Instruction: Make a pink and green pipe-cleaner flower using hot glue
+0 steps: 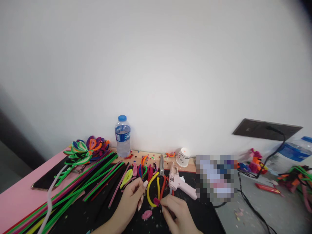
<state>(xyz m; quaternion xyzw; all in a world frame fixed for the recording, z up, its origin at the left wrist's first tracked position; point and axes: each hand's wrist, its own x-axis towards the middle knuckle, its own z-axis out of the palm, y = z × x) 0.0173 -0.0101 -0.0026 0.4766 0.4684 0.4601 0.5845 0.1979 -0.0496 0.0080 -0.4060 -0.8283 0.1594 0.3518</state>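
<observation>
My left hand (pixel 130 199) is closed in a pinch above the black mat (pixel 133 224); whatever its fingertips hold is too small to make out. My right hand (pixel 179 213) has its fingers closed on a small pink-and-black pipe cleaner piece (pixel 156 201). Just behind that piece, a curved yellow pipe cleaner (pixel 149 195) lies between my hands. On the mat in front is a loose pink fuzzy oval (pixel 147 214). Beyond my fingers lie a folded yellow-green pipe cleaner loop (pixel 126 177), several coloured loops and upright-pointing scissors (pixel 162 166).
A pale pink glue gun (pixel 184 188) lies right of centre, near a white paper cup (pixel 182 158). Long pipe cleaners (pixel 90 185), a pipe cleaner flower (pixel 83 150) and a phone (pixel 48 177) occupy the left. A water bottle (pixel 123 139) stands by the wall; black cables (pixel 253 206) cross the right.
</observation>
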